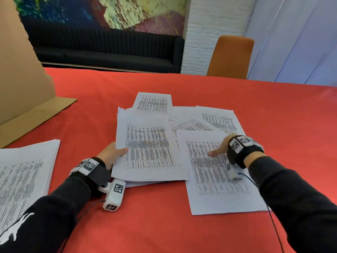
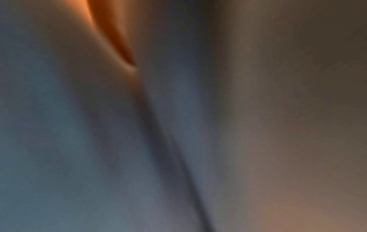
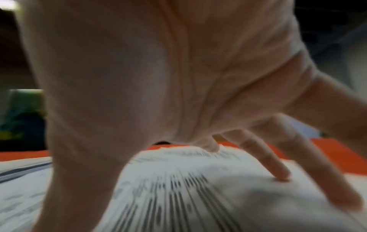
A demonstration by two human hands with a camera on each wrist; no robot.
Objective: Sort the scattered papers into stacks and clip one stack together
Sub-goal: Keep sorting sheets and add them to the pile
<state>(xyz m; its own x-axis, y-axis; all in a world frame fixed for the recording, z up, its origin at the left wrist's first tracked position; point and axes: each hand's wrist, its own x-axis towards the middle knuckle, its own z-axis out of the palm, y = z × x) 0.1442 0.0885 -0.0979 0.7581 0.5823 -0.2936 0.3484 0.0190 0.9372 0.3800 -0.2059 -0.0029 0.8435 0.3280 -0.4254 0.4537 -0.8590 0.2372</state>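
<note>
Red cloth covers the desk (image 1: pixel 182 225), and white printed sheets lie scattered across its middle. From the head camera, the left hand (image 1: pixel 111 156) grips the left edge of a thick bundle of printed white pages (image 1: pixel 149 148), thumb on top and fingers hidden beneath. The right hand (image 1: pixel 221 147) lies on a single printed white sheet (image 1: pixel 218 179) just right of the bundle. Only the right wrist camera shows how: its fingers (image 3: pixel 278 171) are spread and nearly straight, tips pressing the paper, which bulges up under the palm. The left wrist camera gives only a dark blur.

More loose printed sheets (image 1: pixel 217 119) overlap behind these two. A squared stack of printed white pages (image 1: pixel 25 172) sits apart at the desk's left edge, beside a brown cardboard panel (image 1: pixel 21 84). Bare cloth lies open toward the near edge, the far edge and the right. An orange chair back (image 1: pixel 231 57) stands beyond the far edge.
</note>
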